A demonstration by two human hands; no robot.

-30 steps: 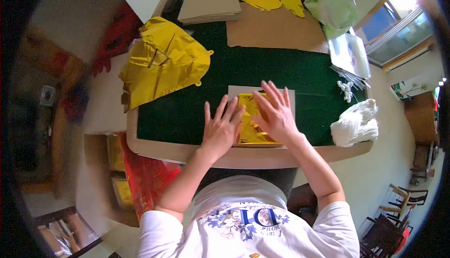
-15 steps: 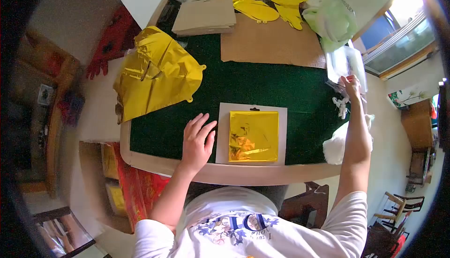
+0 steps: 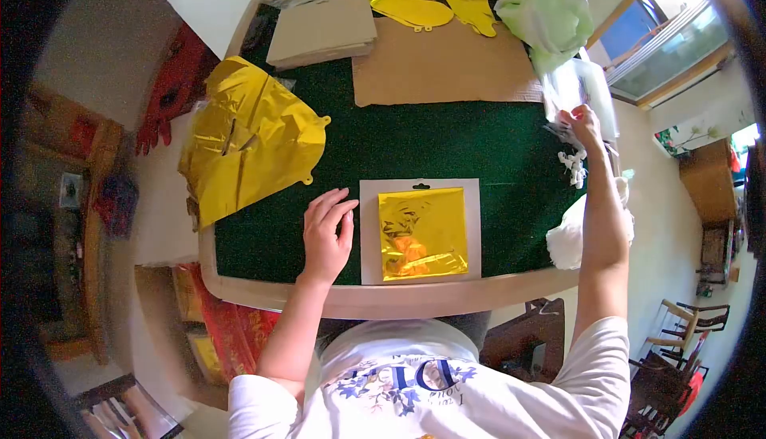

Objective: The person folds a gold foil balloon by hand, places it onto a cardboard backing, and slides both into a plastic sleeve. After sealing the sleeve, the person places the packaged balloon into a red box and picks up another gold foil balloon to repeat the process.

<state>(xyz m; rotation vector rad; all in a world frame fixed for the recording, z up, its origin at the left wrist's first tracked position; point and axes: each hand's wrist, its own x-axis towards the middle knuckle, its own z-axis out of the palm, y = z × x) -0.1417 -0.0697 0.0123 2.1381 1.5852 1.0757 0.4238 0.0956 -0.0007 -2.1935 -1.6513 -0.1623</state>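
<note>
A folded square of shiny gold foil (image 3: 423,235) lies on a grey backing card (image 3: 369,231) with a hanging slot at its top. My left hand (image 3: 325,235) rests just left of the card, fingers stretched out and holding nothing. At the right side of the table, my right hand (image 3: 584,126) pinches the near end of clear plastic bags (image 3: 562,88) lying in a pile; how many it grips is hidden. Small white pieces (image 3: 572,169) lie just below that hand.
A large gold foil balloon (image 3: 255,140) spreads over the table's left side. Behind are stacked grey cards (image 3: 323,32), a brown cardboard sheet (image 3: 447,64), several yellow foil shapes (image 3: 411,9) and a pale green bag (image 3: 550,20). A white plastic bundle (image 3: 566,235) sits by my right forearm.
My right hand has moved slightly up and left over the plastic bags, its fingers now at their near edge. My left hand stays beside the card. The view has shifted a little.
</note>
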